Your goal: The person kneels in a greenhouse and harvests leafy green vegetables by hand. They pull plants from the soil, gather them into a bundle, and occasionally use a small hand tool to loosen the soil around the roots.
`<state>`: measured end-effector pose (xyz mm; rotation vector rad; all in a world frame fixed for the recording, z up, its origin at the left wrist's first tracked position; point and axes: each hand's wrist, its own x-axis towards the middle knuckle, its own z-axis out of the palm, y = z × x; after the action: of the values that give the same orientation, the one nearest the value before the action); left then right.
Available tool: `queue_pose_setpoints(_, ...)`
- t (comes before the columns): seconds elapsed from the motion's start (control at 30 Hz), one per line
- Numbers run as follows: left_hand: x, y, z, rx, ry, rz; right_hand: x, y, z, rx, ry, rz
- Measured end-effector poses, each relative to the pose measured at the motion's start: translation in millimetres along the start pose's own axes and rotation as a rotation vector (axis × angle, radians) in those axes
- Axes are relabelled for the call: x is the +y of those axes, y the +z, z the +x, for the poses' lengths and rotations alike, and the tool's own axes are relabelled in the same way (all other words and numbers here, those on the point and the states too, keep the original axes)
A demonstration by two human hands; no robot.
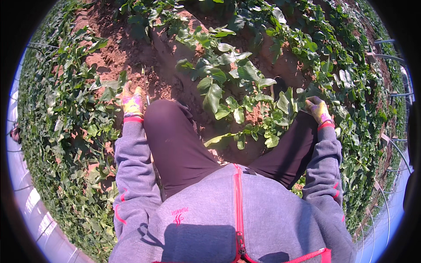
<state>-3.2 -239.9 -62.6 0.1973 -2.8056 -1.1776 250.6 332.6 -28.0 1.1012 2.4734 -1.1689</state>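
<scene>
My left hand point(132, 101), in a yellow and pink patterned glove, is beside my left knee with its fingers apart. Broad green leaves point(113, 88) are at its outer side, and a thin pale stalk or rod point(145, 83) stands just to its right. In a matching glove, my right hand point(317, 109) is curled beside my right knee among foliage. Its fingertips are partly turned away, so whether they grip anything is unclear. Between my knees, leafy green plants point(227, 79) spread over reddish-brown soil point(167, 52).
Dense leafy rows run along the left point(65, 138) and right point(358, 138). Curved metal hoops point(384, 194) and pale plastic sheeting point(42, 223) edge the growing area. A small dark-red object point(15, 133) at the far left is too small to identify.
</scene>
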Motion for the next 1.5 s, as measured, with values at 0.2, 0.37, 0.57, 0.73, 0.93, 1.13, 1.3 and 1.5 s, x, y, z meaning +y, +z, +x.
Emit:
queue_pose_setpoints(0.2,140,-5,2,-0.406,0.280,-0.438,-23,5,-15,0.228,-0.207,-0.059)
queue_pose_setpoints(0.37,159,65,-62,-0.760,0.635,0.105,-97,95,-41,-0.073,-0.271,0.385)
queue_pose_setpoints(0.57,128,119,-111,-1.168,0.850,0.471,-110,180,-65,-0.222,-0.629,-0.364)
queue_pose_setpoints(0.73,112,124,-117,-1.275,0.910,0.723,-108,162,-65,-0.438,-0.565,-0.634)
queue_pose_setpoints(0.93,119,118,-114,-1.360,0.662,0.908,-117,128,-49,-0.564,-0.520,-0.368)
queue_pose_setpoints(1.13,112,141,-119,-1.235,0.430,0.595,-106,94,-4,-0.483,-0.470,-0.069)
queue_pose_setpoints(1.3,133,170,-113,-0.971,1.002,0.904,-113,49,27,-0.190,-0.268,-0.020)
queue_pose_setpoints(1.5,140,207,-119,-1.151,0.752,1.077,-105,46,39,-0.132,-0.381,-0.104)
